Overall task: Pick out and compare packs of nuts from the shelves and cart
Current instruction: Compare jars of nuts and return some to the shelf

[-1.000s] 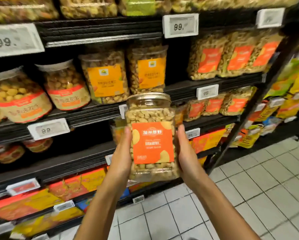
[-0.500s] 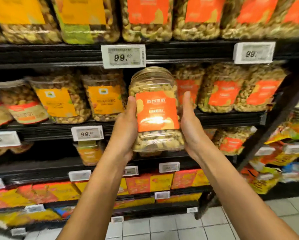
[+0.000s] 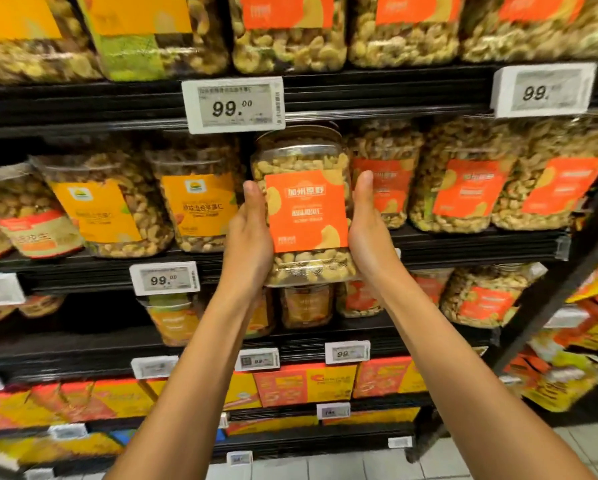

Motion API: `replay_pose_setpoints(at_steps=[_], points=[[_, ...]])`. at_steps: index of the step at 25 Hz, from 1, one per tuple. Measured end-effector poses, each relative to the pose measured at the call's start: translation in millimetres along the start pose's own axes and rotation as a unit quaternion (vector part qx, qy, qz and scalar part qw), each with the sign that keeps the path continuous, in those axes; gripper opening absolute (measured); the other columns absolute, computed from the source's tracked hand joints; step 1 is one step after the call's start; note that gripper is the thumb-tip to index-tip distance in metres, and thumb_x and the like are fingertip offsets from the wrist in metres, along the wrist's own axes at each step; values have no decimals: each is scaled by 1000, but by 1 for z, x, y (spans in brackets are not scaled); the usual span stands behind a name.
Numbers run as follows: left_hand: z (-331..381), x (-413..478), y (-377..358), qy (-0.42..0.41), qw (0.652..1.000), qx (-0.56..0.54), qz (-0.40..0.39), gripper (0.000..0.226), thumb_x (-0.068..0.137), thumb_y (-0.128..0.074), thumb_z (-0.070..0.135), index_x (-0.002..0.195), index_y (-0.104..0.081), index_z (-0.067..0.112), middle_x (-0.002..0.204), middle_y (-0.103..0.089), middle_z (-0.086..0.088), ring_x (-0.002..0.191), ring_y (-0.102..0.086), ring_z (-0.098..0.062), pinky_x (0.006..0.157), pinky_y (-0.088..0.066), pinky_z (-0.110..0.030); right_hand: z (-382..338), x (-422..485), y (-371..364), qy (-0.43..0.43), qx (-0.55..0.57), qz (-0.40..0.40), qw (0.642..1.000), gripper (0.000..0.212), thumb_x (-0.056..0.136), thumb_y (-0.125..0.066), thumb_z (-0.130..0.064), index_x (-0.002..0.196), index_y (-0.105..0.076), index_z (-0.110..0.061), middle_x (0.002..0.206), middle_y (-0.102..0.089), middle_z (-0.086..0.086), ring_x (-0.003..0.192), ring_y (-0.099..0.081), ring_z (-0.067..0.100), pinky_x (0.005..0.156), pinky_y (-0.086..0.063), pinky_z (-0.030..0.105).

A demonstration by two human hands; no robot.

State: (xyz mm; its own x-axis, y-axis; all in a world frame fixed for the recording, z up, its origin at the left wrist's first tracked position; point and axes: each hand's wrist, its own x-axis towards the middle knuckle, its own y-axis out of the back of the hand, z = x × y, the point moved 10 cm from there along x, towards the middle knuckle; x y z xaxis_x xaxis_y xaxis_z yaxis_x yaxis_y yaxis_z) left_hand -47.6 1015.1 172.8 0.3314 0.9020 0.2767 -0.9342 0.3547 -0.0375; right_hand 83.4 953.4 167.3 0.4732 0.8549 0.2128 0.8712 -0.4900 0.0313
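Orange-label nut jar (image 3: 306,209), clamped between left hand (image 3: 252,244) and right hand (image 3: 370,233), fingers together round its sides, had risen just under price tag (image 3: 233,105), likely for reshelving.

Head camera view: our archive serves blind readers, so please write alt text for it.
A left hand and right hand hold a clear, orange-labelled jar of cashews upright before shop shelves of similar jars, under a 99.00 price tag.
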Motion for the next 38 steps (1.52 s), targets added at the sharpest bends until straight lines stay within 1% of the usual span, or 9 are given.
replay_pose_setpoints(at_steps=[3, 8, 11, 17, 22, 25, 29, 33, 38], points=[[-3, 4, 3, -20, 1000, 6, 0, 54, 97, -22, 49, 82, -62, 17, 68, -72, 7, 71, -70, -5, 58, -49, -11, 0, 1, 4, 38, 13, 23, 999, 65, 101, -15, -41, 106, -57, 9, 66, -36, -44, 53, -54, -23, 49, -35, -5], [-5, 9, 5, 5, 1000, -21, 15, 50, 100, -24, 44, 79, -63, 21, 67, -71, 7, 69, -69, -5, 59, -53, -18, 4, 13, 3, 41, -5, 17, 999, 67, 97, -19, -53, 80, -70, -12, 69, -71, -1, 66, -68, 6, 61, -54, 17], [-5, 24, 5, 58, 998, 5, 36, 52, 100, -26, 44, 61, -52, 20, 49, -58, 7, 57, -61, -13, 61, -47, -26, 8, 23, -3, -47, 36, -12, 998, 73, 94, -15, -60, 62, -74, -31, 69, -74, -1, 68, -71, 8, 70, -57, 26], [18, 32, 4, -53, 996, 40, 62, 53, 102, -20, 41, 55, -38, 22, 47, -45, 11, 43, -43, -3, 45, -32, -15, -11, 43, 5, 33, -11, 23, 999, 79, 95, -12, -59, 69, -61, -2, 64, -60, 6, 57, -61, 9, 52, -48, 11], [31, 19, 10, -181, 961, 129, 164, 51, 102, -23, 37, 53, -31, 25, 41, -43, 11, 41, -44, 3, 41, -27, -10, -19, 44, 16, 131, -54, 74, 987, 63, 97, -13, -53, 63, -47, -13, 57, -48, 8, 59, -50, 17, 49, -37, 11], [31, 20, 12, -219, 940, 171, 198, 48, 102, -29, 33, 55, -32, 22, 52, -43, 8, 48, -43, -4, 44, -27, -16, -15, 49, 13, 160, -54, 78, 982, 56, 99, -16, -48, 55, -34, -18, 54, -47, -3, 56, -50, 15, 58, -39, 20], [35, 9, 13, -288, 881, 294, 231, 35, 101, -37, 24, 77, -53, 4, 71, -60, -7, 57, -53, -9, 53, -35, -14, -21, 28, 14, 256, -160, 157, 940, 42, 102, -28, -29, 69, -51, -18, 66, -56, -7, 61, -53, -4, 56, -36, 8], [8, -52, 1, -433, 822, 339, 148, 43, 100, -35, 26, 131, -50, 0, 137, -48, -11, 127, -46, -19, 105, -36, -16, -19, -31, 12, 399, -230, 167, 872, 54, 100, -25, -35, 124, -57, 1, 132, -51, 7, 124, -47, 8, 102, -32, 7], [-34, -40, -10, -347, 818, 456, 50, 49, 97, -32, 33, 133, -49, 4, 141, -45, -11, 128, -47, -26, 91, -53, -39, 9, -21, -8, 315, -342, 47, 884, 81, 90, -11, -61, 122, -60, -5, 143, -36, -4, 130, -41, 11, 100, -29, 11]])
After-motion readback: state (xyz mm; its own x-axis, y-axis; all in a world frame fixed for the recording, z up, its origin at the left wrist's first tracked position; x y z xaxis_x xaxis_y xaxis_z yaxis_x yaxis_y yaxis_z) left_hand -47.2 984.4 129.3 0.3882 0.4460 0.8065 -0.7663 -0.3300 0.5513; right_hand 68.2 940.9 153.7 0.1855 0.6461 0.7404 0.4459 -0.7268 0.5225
